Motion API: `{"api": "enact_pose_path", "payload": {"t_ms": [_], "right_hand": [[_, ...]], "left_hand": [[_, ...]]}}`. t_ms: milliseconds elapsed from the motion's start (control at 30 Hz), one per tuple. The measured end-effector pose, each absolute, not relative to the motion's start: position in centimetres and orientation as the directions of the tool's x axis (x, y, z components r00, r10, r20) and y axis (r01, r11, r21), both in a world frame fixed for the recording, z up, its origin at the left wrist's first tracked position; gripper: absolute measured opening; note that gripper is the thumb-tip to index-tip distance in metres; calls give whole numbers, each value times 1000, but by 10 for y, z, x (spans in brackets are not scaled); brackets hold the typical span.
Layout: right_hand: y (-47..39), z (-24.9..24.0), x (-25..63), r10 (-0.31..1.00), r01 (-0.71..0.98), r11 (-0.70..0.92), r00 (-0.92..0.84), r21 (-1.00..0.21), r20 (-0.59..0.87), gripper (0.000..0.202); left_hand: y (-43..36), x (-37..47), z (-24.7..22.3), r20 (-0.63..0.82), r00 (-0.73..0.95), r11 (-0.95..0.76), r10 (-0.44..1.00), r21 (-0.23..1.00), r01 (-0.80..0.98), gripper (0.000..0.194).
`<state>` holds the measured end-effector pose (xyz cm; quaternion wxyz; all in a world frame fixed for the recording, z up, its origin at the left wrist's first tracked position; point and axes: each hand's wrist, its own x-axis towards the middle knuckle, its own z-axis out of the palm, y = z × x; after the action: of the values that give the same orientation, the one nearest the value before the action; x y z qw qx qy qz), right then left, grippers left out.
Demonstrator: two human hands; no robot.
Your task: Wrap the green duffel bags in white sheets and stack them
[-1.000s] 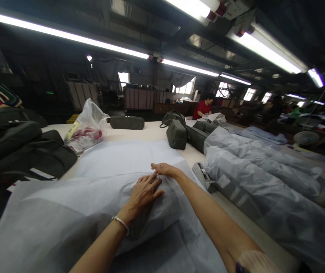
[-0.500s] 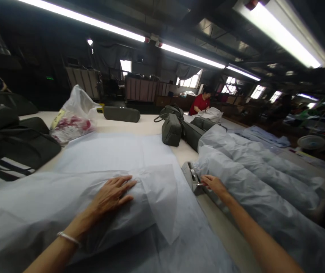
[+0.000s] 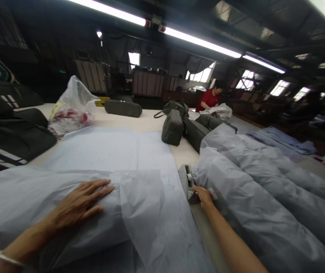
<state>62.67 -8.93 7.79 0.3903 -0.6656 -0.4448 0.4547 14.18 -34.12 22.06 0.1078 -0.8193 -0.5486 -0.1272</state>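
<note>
My left hand (image 3: pixel 79 203) lies with fingers stretched out on a long bundle wrapped in whitish translucent paper (image 3: pixel 94 227), pressing on its top near the folded end flap (image 3: pixel 142 197). Under the bundle spreads a pale blue-white sheet (image 3: pixel 111 148). My right hand (image 3: pixel 204 197) is closed at the front end of a grey tape dispenser (image 3: pixel 185 180), its fingertips pinched at the tape there. A small clear patch that looks like tape shows beside that hand; the fingertips themselves are partly hidden. Right of the dispenser lie wrapped bundles (image 3: pixel 244 182) of the same paper.
Dark bags (image 3: pixel 11 136) are piled at the left, beside a clear plastic bag (image 3: pixel 71 113) with red-and-white contents. A dark pouch (image 3: pixel 122 108) and several dark cases (image 3: pixel 173 127) stand farther back. A person in a red top (image 3: pixel 209 100) works beyond them.
The view has turned slightly right. My right hand has come closer against the dispenser's front end. My left hand still rests flat on the wrapped bundle, now farther left in view.
</note>
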Motion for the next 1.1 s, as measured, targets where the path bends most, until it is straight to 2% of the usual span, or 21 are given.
{"api": "enact_pose_path", "payload": {"t_ms": [233,367,467,567,833,933,1100], "right_hand": [[-91,88,627,934,359,-285,312,-889,-174,38],[-91,100,627,942,461,-267,311,-846,-128,31],[-91,102,623,949,411,-257,279,-875,-147,32],[-87,98,620,950,336,-247,269,-909,-159,41],[-96,98,619,938,161,-182,323,-970,-122,60],[-108,100,628,936,109,-177,327,-978,-133,60],[-137,92,649,931,92,-294,255,-951,-263,51]], "left_hand": [[-349,159,238,312,352,-364,883,-19,931,52],[-349,161,239,323,349,-368,880,0,930,54],[-346,155,230,378,359,-379,853,-23,925,57],[-342,147,219,415,373,-394,830,-38,918,60],[-342,142,211,381,356,-378,853,-20,926,60],[-342,142,211,373,349,-369,860,-18,929,60],[-339,143,216,405,382,-394,831,-56,917,63]]}}
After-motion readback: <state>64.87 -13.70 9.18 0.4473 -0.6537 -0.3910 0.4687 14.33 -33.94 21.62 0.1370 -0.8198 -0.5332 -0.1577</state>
